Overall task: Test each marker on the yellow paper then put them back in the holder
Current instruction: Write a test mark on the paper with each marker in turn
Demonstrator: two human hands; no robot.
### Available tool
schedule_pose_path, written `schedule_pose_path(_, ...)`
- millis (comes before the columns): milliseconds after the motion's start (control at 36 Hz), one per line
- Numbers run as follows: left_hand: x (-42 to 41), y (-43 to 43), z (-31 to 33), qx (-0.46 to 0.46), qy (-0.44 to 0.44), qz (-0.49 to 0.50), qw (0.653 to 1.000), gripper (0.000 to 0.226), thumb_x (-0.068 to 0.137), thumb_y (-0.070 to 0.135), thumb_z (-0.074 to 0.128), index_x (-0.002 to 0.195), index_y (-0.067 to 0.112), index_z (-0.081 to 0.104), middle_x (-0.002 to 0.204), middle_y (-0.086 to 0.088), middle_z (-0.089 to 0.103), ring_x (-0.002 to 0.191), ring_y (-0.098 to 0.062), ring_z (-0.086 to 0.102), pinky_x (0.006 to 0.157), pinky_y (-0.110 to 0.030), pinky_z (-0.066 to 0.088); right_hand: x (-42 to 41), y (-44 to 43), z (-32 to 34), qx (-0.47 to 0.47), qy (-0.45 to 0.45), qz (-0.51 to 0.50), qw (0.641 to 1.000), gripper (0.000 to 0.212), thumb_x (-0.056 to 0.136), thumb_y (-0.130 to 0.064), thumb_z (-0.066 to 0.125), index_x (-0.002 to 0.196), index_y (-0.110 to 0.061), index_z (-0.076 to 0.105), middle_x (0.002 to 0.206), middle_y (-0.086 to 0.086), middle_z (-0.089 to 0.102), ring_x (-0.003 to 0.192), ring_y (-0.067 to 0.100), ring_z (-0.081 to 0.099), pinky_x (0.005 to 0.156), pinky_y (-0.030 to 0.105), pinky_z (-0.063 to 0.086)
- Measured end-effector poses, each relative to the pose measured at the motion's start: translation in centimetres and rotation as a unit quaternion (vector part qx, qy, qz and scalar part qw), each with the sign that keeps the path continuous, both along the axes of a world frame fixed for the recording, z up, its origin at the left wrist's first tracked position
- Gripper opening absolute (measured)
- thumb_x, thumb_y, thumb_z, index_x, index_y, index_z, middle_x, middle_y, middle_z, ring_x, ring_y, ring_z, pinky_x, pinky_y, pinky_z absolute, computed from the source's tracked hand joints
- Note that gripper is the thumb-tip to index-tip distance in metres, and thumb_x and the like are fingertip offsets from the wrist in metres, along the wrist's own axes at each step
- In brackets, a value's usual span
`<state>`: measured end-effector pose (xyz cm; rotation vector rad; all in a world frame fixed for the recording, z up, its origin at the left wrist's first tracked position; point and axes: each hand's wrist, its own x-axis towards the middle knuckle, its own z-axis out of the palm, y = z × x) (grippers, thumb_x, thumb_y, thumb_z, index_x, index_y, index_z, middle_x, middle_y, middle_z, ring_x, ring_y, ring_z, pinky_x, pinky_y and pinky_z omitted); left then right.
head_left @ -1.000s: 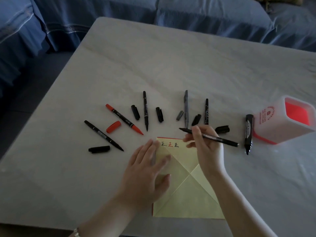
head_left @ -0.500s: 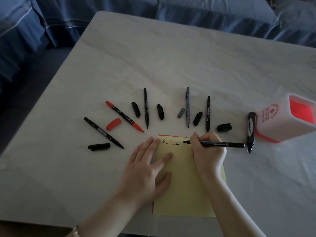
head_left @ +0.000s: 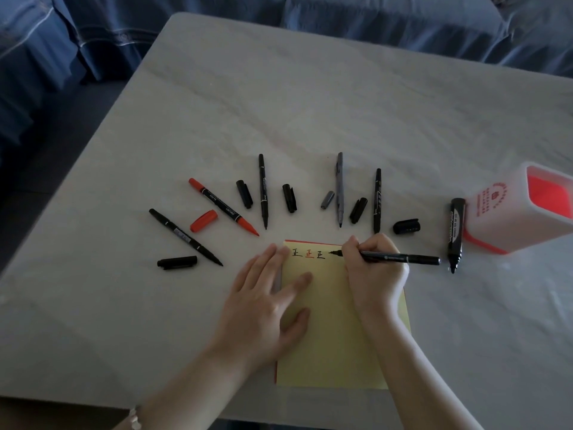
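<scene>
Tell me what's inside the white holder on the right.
The holder shows only a red inner surface; no marker shows there. The rest of the inside is cut off by the picture's edge.

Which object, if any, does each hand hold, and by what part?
The right hand grips a black marker near its writing tip. The left hand holds nothing; it rests flat on the yellow paper.

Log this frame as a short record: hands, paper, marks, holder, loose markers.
left hand: left hand flat on the yellow paper sheet, fingers straight
right hand: right hand grips a slim black marker, tip beside the marks
marks: three written characters, black, red, black
holder: white-and-red plastic holder at right, no markers showing inside
loose markers: six markers lying on the grey table, caps beside them
</scene>
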<state>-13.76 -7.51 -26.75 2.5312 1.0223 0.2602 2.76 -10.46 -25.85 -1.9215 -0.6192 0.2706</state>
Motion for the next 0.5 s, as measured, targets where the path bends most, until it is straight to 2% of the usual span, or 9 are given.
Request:
schedule_pose_path(111,-0.03,-0.01,-0.01,0.004,0.003,0.000,1.000,0.044,0.082,0.050,0.044,0.120,0.031,0.058,0.138,-0.015,0.048,0.132,-0.024,0.033,0.109,-0.036,0.021,0.05,0.04,-0.02,0.000,0.000,-0.007,1.000,0.034,0.078,-0.012,0.065,0.054,-0.004,0.041,0.048,0.011,0.047,0.046,0.013,0.037,0.046,0.022,0.031)
schedule_pose_path(250,-0.01,-0.05,0.00,0.004,-0.001,0.001,1.000,0.044,0.082,0.049,0.044,0.120,0.031,0.059,0.137,-0.015,0.048,0.132,-0.024,0.031,0.109,-0.036,0.021,0.14,0.02,0.10,0.005,0.011,0.002,1.000,0.033,0.077,-0.012,0.065,0.054,-0.005,0.043,0.053,0.022,0.054,0.047,0.018,0.040,0.048,0.025,0.033)
schedule_pose_path(306,0.01,-0.03,-0.03,0.005,-0.004,0.001,1.000,0.044,0.082,0.049,0.045,0.119,0.031,0.059,0.137,-0.015,0.048,0.132,-0.024,0.032,0.108,-0.036,0.022,0.15,-0.02,0.00,0.003,0.007,0.003,1.000,0.034,0.077,-0.012,0.065,0.052,-0.007,0.042,0.049,0.015,0.051,0.046,0.014,0.039,0.045,0.024,0.032)
schedule_pose_path(361,0.03,-0.03,-0.01,0.006,-0.005,0.000,1.000,0.044,0.082,0.048,0.045,0.119,0.030,0.059,0.137,-0.015,0.048,0.131,-0.024,0.032,0.109,-0.036,0.022,0.23,-0.05,-0.15,0.002,0.006,0.000,1.000,0.037,0.075,-0.009,0.065,0.050,-0.009,0.039,0.041,-0.004,0.042,0.044,0.010,0.036,0.042,0.017,0.027)
schedule_pose_path(500,0.04,-0.01,0.13,0.006,-0.001,0.001,1.000,0.044,0.081,0.048,0.045,0.118,0.031,0.060,0.136,-0.015,0.049,0.131,-0.025,0.033,0.109,-0.034,0.019,0.33,-0.08,-0.32,0.005,0.004,-0.001,1.000,0.039,0.073,-0.006,0.065,0.048,-0.012,0.036,0.040,-0.008,0.040,0.043,0.009,0.035,0.042,0.014,0.025)
